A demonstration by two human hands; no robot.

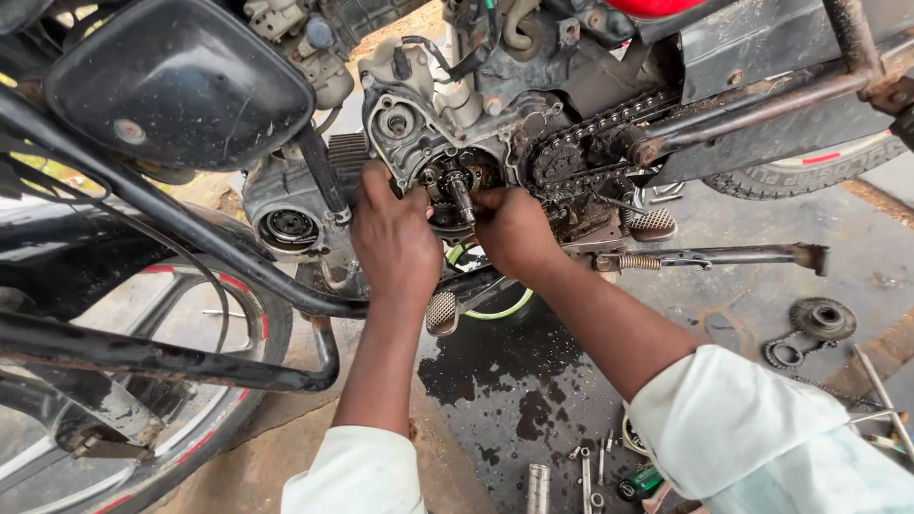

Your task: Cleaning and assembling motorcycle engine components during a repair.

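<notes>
Motorcycle fills the upper half of the view, standing on a concrete floor with its engine side cover off. Its spoked wheel sits at lower left and the rear tyre at upper right. A dark oil stain spreads on the floor below the engine. The open crankcase lies at the centre, with a greasy chain running from it to the right. Left hand presses against the left edge of the opening, its fingers bent together on the parts inside. Right hand reaches in from the right, fingers closed round the short shaft that sticks out of the case. A loose sprocket lies on the floor at right, and small sockets lie near the bottom edge.
</notes>
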